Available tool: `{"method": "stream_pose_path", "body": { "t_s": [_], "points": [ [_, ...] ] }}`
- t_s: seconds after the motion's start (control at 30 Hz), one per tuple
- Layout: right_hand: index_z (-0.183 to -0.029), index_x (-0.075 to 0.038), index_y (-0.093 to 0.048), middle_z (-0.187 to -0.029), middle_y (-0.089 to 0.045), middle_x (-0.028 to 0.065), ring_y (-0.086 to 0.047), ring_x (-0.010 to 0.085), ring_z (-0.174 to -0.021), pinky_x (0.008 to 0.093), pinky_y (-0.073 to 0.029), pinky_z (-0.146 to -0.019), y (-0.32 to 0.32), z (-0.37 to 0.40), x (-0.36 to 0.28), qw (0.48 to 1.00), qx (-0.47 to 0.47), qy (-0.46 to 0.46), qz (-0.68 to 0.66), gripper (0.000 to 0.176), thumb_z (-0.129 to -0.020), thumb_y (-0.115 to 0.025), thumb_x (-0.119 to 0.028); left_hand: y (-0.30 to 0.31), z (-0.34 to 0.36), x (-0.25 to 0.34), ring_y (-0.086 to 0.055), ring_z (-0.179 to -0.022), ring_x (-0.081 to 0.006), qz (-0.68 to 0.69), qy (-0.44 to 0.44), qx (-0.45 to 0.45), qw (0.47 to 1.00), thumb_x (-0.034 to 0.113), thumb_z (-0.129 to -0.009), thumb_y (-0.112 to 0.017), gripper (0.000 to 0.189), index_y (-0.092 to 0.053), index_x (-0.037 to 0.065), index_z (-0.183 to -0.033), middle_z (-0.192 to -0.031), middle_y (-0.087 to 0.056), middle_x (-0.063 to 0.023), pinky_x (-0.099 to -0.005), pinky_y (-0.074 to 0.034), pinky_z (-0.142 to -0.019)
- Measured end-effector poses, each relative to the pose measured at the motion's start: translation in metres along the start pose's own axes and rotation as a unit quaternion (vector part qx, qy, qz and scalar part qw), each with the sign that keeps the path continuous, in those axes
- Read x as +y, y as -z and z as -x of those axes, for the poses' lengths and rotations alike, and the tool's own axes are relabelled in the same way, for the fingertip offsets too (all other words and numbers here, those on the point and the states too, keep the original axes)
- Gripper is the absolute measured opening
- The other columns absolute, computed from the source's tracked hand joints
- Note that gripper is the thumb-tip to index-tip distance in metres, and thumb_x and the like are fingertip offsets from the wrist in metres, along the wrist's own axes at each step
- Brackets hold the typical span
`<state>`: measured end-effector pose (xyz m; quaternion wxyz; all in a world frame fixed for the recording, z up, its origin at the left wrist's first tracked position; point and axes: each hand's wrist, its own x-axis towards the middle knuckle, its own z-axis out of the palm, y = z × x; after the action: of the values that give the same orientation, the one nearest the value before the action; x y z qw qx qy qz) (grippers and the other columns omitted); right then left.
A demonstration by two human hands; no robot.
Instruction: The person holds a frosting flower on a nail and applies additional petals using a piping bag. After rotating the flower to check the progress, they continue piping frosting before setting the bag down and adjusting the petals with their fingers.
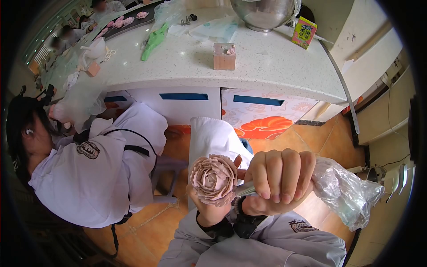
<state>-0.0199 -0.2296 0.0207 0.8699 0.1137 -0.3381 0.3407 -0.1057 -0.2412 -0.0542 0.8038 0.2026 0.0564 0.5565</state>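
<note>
**Petals going onto a piped flower, held over the lap**

A pale speckled bench (pixel 267 66) fills the far side. On it stand a steel bowl (pixel 262 13), a green piping bag (pixel 154 40), a wooden block (pixel 223 56) topped with a small flower, and a juice carton (pixel 304 32) at the far right. On the left a co-worker in a white jacket (pixel 102 173) bends over separate work.

Near the camera, well off the bench and above the orange floor, the right hand (pixel 278 180) is clenched in a fist round a clear piping bag (pixel 344 191). The bag's slack end trails to the right. The left hand (pixel 209 209) grasps a dusty-pink buttercream flower (pixel 213 178) from beneath; whatever it stands on is hidden. The metal tip (pixel 244 189) touches the flower's right edge.

This looks like the outer ring of petals, with the centre already full. Another petal would call for even pressure on the bag, a small turn of the flower, and the tip kept against its base.
</note>
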Motion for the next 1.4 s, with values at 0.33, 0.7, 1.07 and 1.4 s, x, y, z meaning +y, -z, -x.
{"method": "stream_pose_path", "body": {
  "t_s": [0.33, 0.7, 1.07, 1.4],
  "points": [
    [-0.068, -0.012, -0.039, -0.056, -0.046, -0.0058, -0.042, 0.003, -0.046, 0.0147, -0.042, -0.043, 0.003, 0.0, -0.001, 1.0, -0.019, -0.004, 0.004, 0.047, -0.049, -0.069, 0.019, 0.003, 0.003, 0.001, -0.055, -0.099, -0.0322, -0.023, 0.012, -0.03, 0.999, 0.048, -0.086, -0.028, 0.057, -0.044, 0.003, -0.116, -0.108, -0.053, -0.0196, -0.0416, -0.045, -0.087],
    [-0.068, -0.012, -0.04, -0.057, -0.047, -0.006, -0.043, 0.0032, -0.047, 0.0152, -0.044, -0.044, 0.002, 0.002, -0.003, 1.0, -0.017, 0.016, 0.018, 0.049, -0.047, -0.071, 0.02, 0.039, 0.017, -0.016, -0.058, -0.088, -0.0205, -0.306, -0.124, 0.127, 0.935, 0.036, -0.087, -0.04, 0.04, -0.05, 0.005, -0.109, -0.091, -0.06, -0.0143, -0.0432, -0.026, -0.103],
    [-0.068, -0.011, -0.04, -0.056, -0.047, -0.0058, -0.043, 0.0037, -0.046, 0.0163, -0.044, -0.045, 0.002, 0.0, -0.003, 0.999, -0.029, 0.023, 0.024, 0.048, -0.047, -0.069, 0.021, 0.05, 0.019, -0.014, -0.058, -0.083, -0.0262, -0.426, -0.115, 0.135, 0.887, 0.033, -0.065, -0.071, 0.061, -0.045, -0.003, -0.107, -0.094, -0.056, -0.0121, -0.035, -0.046, -0.075],
    [-0.063, -0.01, -0.041, -0.054, -0.048, -0.0017, -0.044, 0.0062, -0.046, 0.0195, -0.043, -0.043, -0.008, -0.001, -0.005, 1.0, 0.005, 0.025, -0.001, 0.026, -0.071, -0.056, 0.011, 0.067, 0.024, -0.017, -0.062, -0.076, -0.0206, -0.484, -0.112, 0.106, 0.861, 0.031, -0.088, -0.041, 0.032, -0.054, 0.002, -0.092, -0.09, -0.062, -0.0148, -0.0405, -0.036, -0.094]
  ]
}}
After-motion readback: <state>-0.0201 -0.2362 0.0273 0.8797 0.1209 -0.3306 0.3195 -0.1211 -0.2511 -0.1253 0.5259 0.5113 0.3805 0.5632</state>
